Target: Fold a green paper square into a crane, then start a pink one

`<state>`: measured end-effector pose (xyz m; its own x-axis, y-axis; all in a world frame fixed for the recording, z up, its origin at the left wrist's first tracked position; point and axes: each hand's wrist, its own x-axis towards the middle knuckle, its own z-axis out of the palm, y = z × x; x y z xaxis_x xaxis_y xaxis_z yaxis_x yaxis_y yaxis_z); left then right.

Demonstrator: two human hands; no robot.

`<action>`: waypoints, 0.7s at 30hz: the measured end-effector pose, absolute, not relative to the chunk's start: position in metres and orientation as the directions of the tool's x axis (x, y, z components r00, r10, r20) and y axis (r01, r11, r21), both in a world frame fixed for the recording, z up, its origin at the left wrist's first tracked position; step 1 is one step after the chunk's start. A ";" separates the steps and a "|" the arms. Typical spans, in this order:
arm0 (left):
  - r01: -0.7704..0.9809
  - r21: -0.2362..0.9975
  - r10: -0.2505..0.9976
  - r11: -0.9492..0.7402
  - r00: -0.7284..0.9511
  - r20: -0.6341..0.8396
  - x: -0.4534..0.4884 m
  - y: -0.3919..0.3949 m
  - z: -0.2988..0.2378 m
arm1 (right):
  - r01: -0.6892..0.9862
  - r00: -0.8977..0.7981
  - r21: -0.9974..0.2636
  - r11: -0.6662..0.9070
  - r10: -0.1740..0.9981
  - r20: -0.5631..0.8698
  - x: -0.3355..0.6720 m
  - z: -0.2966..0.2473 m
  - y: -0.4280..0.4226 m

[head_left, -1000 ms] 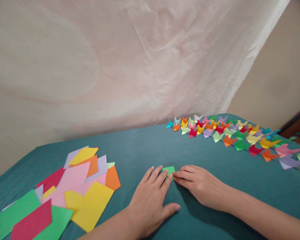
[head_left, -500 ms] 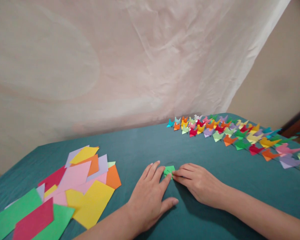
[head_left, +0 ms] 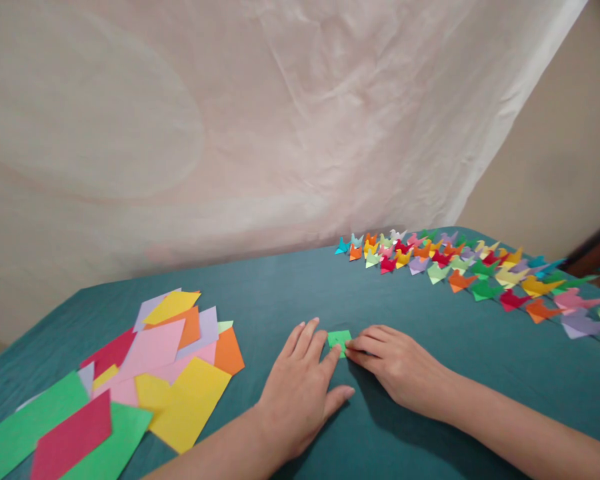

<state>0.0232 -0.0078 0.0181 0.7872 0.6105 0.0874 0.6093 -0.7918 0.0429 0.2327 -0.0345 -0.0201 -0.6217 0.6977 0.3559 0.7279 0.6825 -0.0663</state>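
A small folded piece of green paper (head_left: 339, 337) lies on the table in front of me, between my hands. My left hand (head_left: 300, 393) rests on the cloth with its fingers stretched out, the index fingertip pressing on the paper's lower part. At the paper's right edge, my right hand (head_left: 393, 363) has thumb and fingers pinched together on it. Part of the paper is hidden under these fingertips.
Loose sheets of coloured paper (head_left: 190, 400) overlap in a pile on the left. Rows of small folded paper birds (head_left: 461, 281) stand at the right and back. A teal cloth covers the table (head_left: 260, 293), and a pale sheet (head_left: 300, 120) hangs behind it.
The green paper looks flatter and more evenly lit than before. Both hands keep nearly the same place on it. The whole view has shifted slightly.
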 end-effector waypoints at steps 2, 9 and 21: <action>0.616 0.014 0.615 -0.787 0.783 0.096 0.024 -0.008 0.016 | 0.730 -0.620 -0.068 0.680 0.701 0.352 0.232 -0.020 -0.035; 0.613 -0.049 0.601 -0.789 0.786 0.146 0.027 -0.011 0.008 | 0.736 -0.619 -0.056 0.674 0.704 0.347 0.231 -0.019 -0.035; 0.592 -0.053 0.581 -0.804 0.802 0.141 0.027 -0.009 0.011 | 0.726 -0.608 -0.077 0.684 0.690 0.393 0.232 -0.022 -0.034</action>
<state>0.0275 -0.0088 0.0113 0.8017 0.5809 0.1408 0.5920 -0.8041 -0.0535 0.2325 -0.0336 -0.0224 -0.6082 0.6899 0.3925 0.7259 0.6835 -0.0766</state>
